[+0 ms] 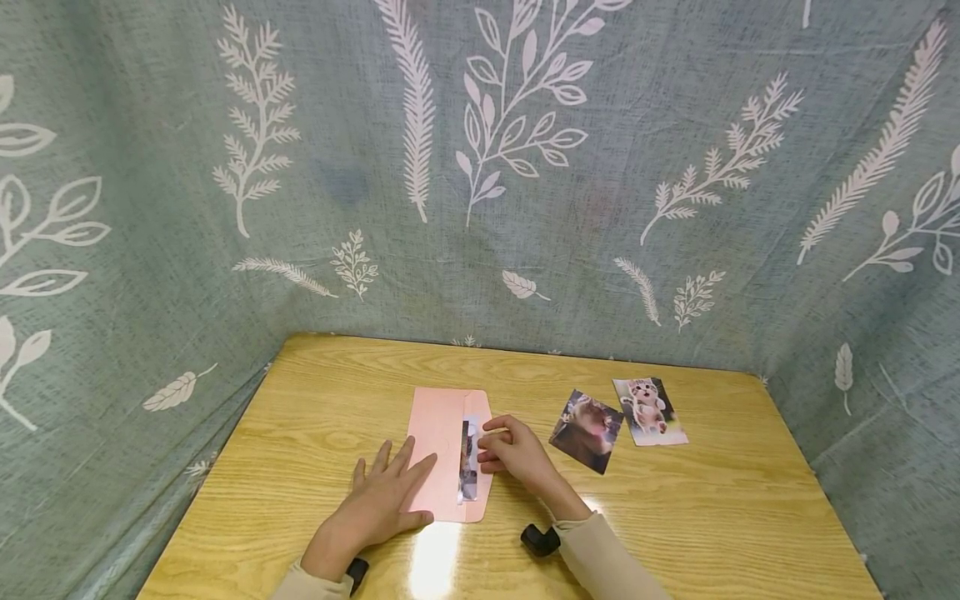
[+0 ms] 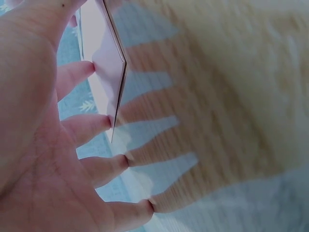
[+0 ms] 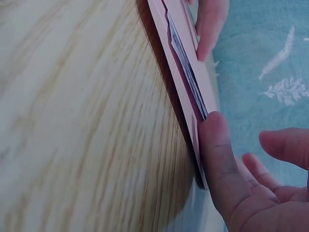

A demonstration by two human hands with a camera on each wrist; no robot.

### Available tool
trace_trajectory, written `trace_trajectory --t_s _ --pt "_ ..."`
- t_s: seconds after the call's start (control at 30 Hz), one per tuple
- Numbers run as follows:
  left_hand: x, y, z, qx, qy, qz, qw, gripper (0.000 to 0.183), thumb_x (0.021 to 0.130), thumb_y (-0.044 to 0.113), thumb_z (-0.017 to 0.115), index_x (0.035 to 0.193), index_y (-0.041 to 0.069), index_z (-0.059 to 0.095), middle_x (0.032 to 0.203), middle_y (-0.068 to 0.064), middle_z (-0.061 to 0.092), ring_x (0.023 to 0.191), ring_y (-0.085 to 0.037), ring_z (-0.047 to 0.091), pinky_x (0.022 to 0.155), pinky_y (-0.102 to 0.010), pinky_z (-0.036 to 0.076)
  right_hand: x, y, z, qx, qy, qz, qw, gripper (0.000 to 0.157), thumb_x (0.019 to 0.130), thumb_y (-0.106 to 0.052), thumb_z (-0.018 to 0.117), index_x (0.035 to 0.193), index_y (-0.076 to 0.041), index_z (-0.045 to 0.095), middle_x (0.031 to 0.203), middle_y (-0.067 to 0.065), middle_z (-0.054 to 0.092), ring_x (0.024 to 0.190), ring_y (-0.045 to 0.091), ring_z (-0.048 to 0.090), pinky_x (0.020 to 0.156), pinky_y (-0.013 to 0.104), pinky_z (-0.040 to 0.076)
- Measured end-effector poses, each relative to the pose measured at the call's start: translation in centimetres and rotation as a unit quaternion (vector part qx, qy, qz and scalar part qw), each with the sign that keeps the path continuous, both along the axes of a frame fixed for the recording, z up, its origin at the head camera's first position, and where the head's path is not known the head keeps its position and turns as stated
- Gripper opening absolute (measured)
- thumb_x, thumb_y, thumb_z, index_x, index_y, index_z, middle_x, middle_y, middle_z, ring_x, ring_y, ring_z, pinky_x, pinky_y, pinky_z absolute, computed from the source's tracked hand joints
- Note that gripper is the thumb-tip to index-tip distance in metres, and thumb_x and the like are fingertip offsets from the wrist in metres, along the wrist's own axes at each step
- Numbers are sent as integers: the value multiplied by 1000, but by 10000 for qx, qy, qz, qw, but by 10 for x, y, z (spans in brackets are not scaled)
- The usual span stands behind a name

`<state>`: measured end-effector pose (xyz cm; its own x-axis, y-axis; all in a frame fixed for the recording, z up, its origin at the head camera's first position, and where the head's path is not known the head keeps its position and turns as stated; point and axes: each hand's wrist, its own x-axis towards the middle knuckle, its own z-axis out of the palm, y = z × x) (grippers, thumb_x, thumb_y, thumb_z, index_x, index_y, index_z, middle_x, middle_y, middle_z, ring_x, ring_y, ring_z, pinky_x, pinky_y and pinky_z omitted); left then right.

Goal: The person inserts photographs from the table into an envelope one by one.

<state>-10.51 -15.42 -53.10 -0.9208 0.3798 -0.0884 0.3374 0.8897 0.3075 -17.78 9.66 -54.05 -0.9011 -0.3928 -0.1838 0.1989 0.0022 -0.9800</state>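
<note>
A photo (image 1: 468, 467) sits part-way in the mouth of the envelope (image 1: 435, 417), with the right hand (image 1: 521, 460) just beside it.

Only a strip of the photo shows, over the envelope's flap, on the right of its body; the strip's long axis runs along the mouth, away from the person, so the way inward points left, across that axis. The right hand is nearer, to the right of the strip, its fingers slightly bent and apart; in the right wrist view one fingertip touches the photo's edge, with no pinch to be seen. The left hand (image 1: 378, 504) lies spread wide over the envelope's left side, index finger on it, outer fingers on the surface (image 1: 712, 500) beside it. Right of the envelope, well apart, lie a dark photo (image 1: 588, 429) and a cat photo (image 1: 649, 412).
</note>
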Motion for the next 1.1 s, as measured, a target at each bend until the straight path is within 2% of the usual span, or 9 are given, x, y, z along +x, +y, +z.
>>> trace_trajectory --t_s 0.33,0.9,1.1 --pt "-1 0 -2 -30 20 7 10000 84 74 64 60 145 32 29 152 -12 15 134 -44 9 94 -71 12 0 -4 -1 -51 21 34 10000 33 94 -7 50 122 10 43 103 30 58 88 43 61 72 45 53" --pt "-1 -1 -2 -34 54 -3 10000 83 75 62 61 145 32 30 152 -11 15 134 -45 10 94 -71 12 0 -13 -1 -18 38 42 10000 32 94 -6 51 121 10 44 100 27 60 85 40 62 70 44 53" --pt "0 -1 -1 60 46 -9 10000 82 75 61 62 145 32 30 152 -11 15 134 -45 9 94 -72 12 2 -16 6 -13 -73 56 10000 31 94 -5 49 120 10 44 101 30 59 87 44 61 71 47 52"
